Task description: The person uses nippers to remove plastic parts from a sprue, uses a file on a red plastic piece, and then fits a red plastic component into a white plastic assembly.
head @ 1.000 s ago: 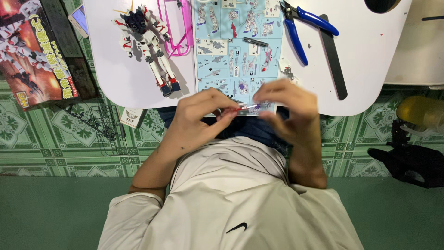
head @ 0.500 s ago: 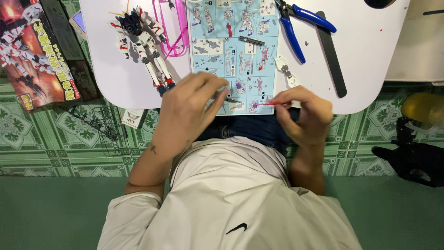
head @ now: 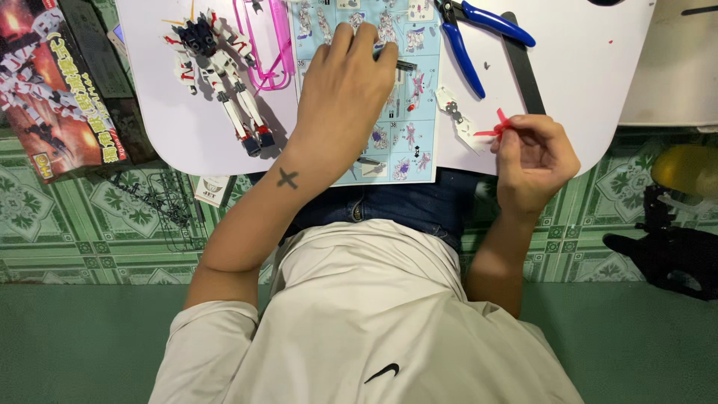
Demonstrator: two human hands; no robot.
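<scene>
The left hand (head: 340,97) lies flat on the manual (head: 407,112), fingers together, the tips touching a small dark part (head: 404,65). The right hand (head: 532,161) pinches a small red part (head: 499,126) between thumb and forefinger. Just beyond these fingertips lie a white piece (head: 456,116) and blue nippers (head: 471,37). The robot model (head: 221,82) stands left of the left fingers.
</scene>
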